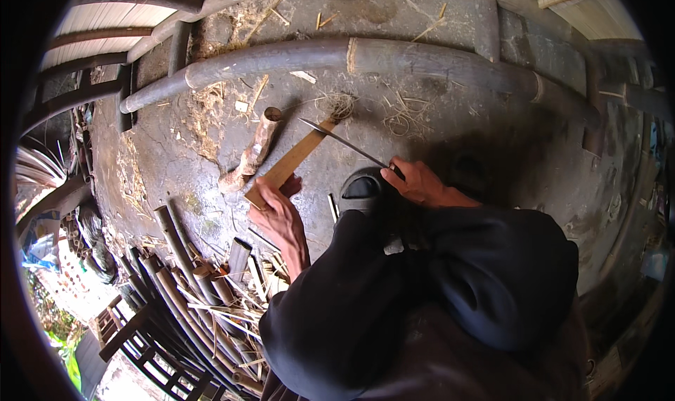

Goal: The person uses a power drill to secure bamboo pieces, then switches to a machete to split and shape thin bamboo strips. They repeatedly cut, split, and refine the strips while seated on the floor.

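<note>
My left hand (278, 215) is wrapped round the near end of a flat, light-brown bamboo strip (292, 160), which slants away up and to the right. In my right hand (422, 183) is the handle of a knife (344, 143) with a long, narrow, dark blade. The blade points up and to the left and crosses the strip near its far end; whether it touches the strip I cannot tell. Just left of the strip is a short bamboo piece (259, 144) with an open, hollow top. Thin curled shavings (341, 106) lie beyond the strip's far end.
A thick bamboo pole (281, 58) runs across the far side. Bamboo poles and offcuts (186, 288) are piled at the lower left, by a dark slatted frame (162, 359). More shavings (408, 116) litter the concrete floor (323, 183). My sandalled foot (361, 189) is between my hands.
</note>
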The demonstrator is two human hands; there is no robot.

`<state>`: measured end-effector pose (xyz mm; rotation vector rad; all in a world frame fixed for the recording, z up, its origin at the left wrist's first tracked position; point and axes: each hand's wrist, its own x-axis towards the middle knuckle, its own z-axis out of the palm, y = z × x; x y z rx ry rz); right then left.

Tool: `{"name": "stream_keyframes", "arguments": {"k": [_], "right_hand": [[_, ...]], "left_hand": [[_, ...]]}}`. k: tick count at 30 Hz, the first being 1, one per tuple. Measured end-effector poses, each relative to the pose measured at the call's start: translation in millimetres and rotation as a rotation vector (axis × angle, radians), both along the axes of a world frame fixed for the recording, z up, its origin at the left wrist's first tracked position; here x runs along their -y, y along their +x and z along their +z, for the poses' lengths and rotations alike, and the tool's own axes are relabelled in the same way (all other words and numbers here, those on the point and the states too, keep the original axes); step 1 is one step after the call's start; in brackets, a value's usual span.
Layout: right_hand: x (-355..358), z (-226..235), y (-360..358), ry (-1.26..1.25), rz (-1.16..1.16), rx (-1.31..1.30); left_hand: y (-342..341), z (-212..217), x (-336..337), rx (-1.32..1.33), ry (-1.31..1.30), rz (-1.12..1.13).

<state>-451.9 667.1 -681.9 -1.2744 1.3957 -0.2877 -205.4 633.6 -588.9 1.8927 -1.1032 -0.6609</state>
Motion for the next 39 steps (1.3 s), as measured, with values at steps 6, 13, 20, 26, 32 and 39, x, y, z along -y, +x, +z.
{"name": "stream_keyframes", "arguments": {"k": [6, 13, 20, 26, 32, 39], "right_hand": [[1.4, -9.1, -0.8, 0.082, -0.051, 0.036], [-4.3, 4.5, -12.7, -0.118, -0.194, 0.046], [6.9, -10.2, -9.9, -0.164, 0.112, -0.111], [4.0, -12.1, 2.3, -0.099, 0.080, -0.088], [-2.8, 26.1, 19.0, -0.300, 0.309, 0.205], [-4.4, 15.9, 19.4, -0.374, 0.287, 0.169]], "left_hand": [[-22.3, -106.7, 25.4, -0.094, -0.181, -0.237], [19.7, -33.5, 2.7, -0.736, 0.607, -0.459], [60.4, -20.6, -35.0, -1.504, 0.650, -0.123], [53.2, 9.2, -60.4, -1.049, 0.090, 0.193], [18.9, 6.5, -47.4, -0.271, 0.010, 0.144], [2.7, 0.6, -40.9, -0.309, -0.030, 0.182]]}}
